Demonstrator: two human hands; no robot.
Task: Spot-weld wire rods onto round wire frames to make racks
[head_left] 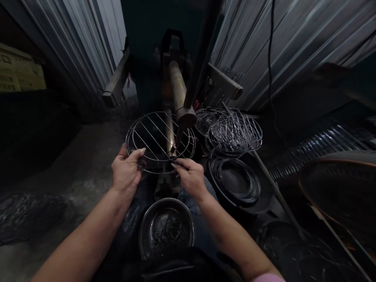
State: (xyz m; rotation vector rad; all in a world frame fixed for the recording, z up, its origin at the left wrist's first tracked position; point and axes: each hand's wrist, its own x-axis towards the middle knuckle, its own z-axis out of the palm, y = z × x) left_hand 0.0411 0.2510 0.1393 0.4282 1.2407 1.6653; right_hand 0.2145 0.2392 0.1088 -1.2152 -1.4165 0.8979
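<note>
A round wire rack (146,135) with parallel cross wires lies level between the arms of a spot welding machine (179,88). My left hand (126,168) is closed on the rack's near left rim, thumb on top. My right hand (190,174) pinches at the near rim, close to the welder's electrode tip (173,148); whether a small wire piece is also in its fingers is hidden. The upper electrode comes down inside the rim, and the lower arm (169,129) shows through the wires. Below my hands a metal bowl (143,231) holds many short bent wire pieces (172,231).
At right is a pile of wire racks (235,129), with wire rings (254,184) in a dark basin below it. A large round basket-like rim (337,160) stands further right. Wooden bars (113,86) flank the machine. A yellow crate (22,70) is at far left.
</note>
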